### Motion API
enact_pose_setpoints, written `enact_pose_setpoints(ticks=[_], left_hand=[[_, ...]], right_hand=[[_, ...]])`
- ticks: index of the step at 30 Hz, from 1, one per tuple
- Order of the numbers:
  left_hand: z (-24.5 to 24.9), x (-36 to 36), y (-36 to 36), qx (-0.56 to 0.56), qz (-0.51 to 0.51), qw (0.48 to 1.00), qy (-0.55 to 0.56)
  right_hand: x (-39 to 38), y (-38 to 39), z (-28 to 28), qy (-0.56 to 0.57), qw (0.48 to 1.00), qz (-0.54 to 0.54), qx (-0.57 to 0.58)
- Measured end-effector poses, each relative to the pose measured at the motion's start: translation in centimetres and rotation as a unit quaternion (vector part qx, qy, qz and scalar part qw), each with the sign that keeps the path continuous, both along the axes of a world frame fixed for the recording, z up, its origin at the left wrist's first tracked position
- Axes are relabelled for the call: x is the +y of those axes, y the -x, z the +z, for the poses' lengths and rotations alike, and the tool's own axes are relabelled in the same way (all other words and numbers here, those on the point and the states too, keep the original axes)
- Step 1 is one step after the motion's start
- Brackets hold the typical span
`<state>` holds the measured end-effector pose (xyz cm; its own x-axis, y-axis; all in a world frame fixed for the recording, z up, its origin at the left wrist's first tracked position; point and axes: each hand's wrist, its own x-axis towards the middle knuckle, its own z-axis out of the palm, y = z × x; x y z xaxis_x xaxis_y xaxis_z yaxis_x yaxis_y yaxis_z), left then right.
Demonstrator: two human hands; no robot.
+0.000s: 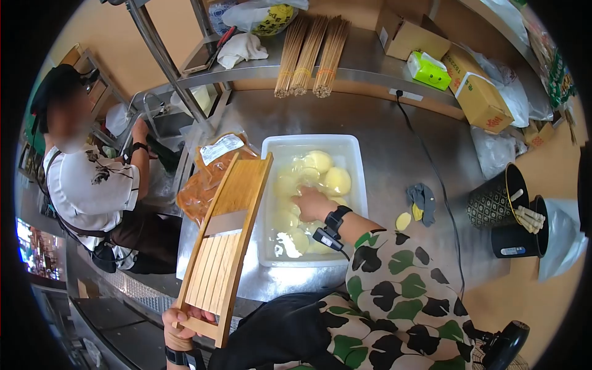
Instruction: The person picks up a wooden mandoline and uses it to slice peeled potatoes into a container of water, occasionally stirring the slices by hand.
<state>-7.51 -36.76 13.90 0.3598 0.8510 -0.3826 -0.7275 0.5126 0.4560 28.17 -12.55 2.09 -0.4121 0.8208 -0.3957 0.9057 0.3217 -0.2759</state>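
Observation:
My left hand point(179, 325) is closed around the lower end of a wooden mandoline slicer point(216, 271). The slicer is held tilted, with its metal blade plate across the middle and its upper end close to the tub's left rim. A white plastic tub point(362, 185) holds water and several peeled potatoes point(337, 180). My right hand point(312, 205) reaches down among the potatoes, fingers pointing left. Its fingertips are at the water and partly hidden, so I cannot make out whether it grips a potato. Left of the tub, behind the slicer, lie plastic packs of reddish-brown food point(197, 192).
Right of the tub lie a potato slice point(402, 221) and a dark grey cloth or glove point(422, 203). A black cable point(431, 160) crosses the steel counter. Bundled skewers point(308, 55) rest on the shelf. Black bins point(502, 197) stand right. Another person point(92, 185) works at a sink on the left.

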Motion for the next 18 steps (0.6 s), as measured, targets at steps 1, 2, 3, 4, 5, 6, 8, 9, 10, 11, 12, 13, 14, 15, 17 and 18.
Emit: enact_pose_setpoints(ticks=[1, 2, 3, 4, 5, 6, 8, 9, 10, 11, 12, 13, 14, 15, 17, 18], left_hand=[[-0.1, -0.2, 0.1, -0.012, -0.003, 1.0, 0.01], [-0.1, -0.2, 0.1, -0.009, -0.001, 1.0, 0.009], [-0.1, -0.3, 0.1, -0.006, 0.001, 1.0, 0.009], [-0.2, -0.3, 0.1, -0.004, 0.005, 1.0, 0.007], [-0.4, -0.3, 0.2, -0.011, -0.005, 1.0, 0.011], [-0.5, 0.0, 0.3, -0.017, -0.015, 1.0, 0.015], [-0.1, 0.7, 0.0, -0.014, -0.029, 0.999, 0.019], [0.3, 1.2, -0.7, -0.005, -0.03, 0.999, 0.016], [0.6, 1.7, -1.2, 0.004, -0.033, 0.999, 0.013], [0.4, 2.1, -1.2, -0.003, -0.059, 0.998, 0.003], [0.3, 2.5, -1.5, 0.0, -0.07, 0.998, 0.004], [0.3, 3.1, -2.0, 0.003, -0.082, 0.997, 0.004], [0.3, 3.6, -2.5, 0.005, -0.093, 0.996, 0.004], [0.4, 4.2, -2.7, -0.002, -0.118, 0.993, 0.001], [-0.1, 5.5, -3.5, -0.012, -0.155, 0.988, 0.011], [-0.5, 6.0, -3.9, -0.018, -0.172, 0.985, 0.016]], right_hand=[[0.6, -0.3, 0.3, 0.003, 0.997, 0.069, 0.028], [1.2, -0.7, 0.7, 0.028, 0.996, 0.077, 0.038], [1.5, -0.9, 2.9, 0.054, 0.994, 0.084, 0.047], [2.3, -1.2, 4.3, 0.078, 0.991, 0.093, 0.054], [3.5, -1.6, 4.1, 0.011, 0.997, 0.044, 0.064], [5.0, -2.4, 3.5, -0.051, 0.994, -0.013, 0.095], [7.0, -4.2, 3.0, -0.19, 0.975, -0.052, 0.101], [8.1, -4.7, 2.6, -0.167, 0.982, -0.068, 0.057], [9.0, -5.2, 1.5, -0.121, 0.989, -0.08, 0.03], [9.4, -5.6, 0.1, -0.12, 0.989, -0.08, 0.034], [9.2, -5.6, -0.2, -0.12, 0.989, -0.08, 0.038], [9.1, -5.5, -0.6, -0.112, 0.991, -0.076, 0.021], [9.0, -5.4, -1.0, -0.104, 0.992, -0.072, 0.003], [8.6, -5.2, -0.7, -0.094, 0.993, -0.067, -0.015], [8.1, -5.2, 0.2, -0.057, 0.994, -0.088, -0.008], [7.8, -5.3, 0.6, -0.039, 0.994, -0.098, -0.005]])
